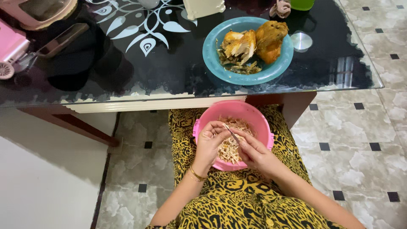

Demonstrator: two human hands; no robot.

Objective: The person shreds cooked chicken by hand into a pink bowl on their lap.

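Nearest the camera, the person sits in a yellow garment with a black animal-print pattern [237,208], and a round pink plastic bowl [254,112] rests on the lap. The bowl holds a heap of pale shredded meat [231,148]. Both hands meet over the bowl's near side. The left hand [210,142], with a thin gold bracelet [196,174] at the wrist, is curled with its fingertips pinched on a thin strip of meat [232,135]; the right hand [254,152] grips the same strip from the other side, so the two hands are together and touching over the shreds.

Under and around the lap lies a floor of pale marbled tiles with small black squares [339,140].

Farther off stands a bench with a black glass top bearing a white leaf pattern [161,68], its edge just beyond the pink bowl. On it, a round teal plate [212,59] carries two pieces of golden cooked chicken [254,40], one partly pulled apart, with darker scraps beside it. To the plate's right lies a small shiny metal disc [301,41]. At the bench's far left sit a pink object [10,44] and a dark flat phone-like slab [61,40]; what they are exactly cannot be told.
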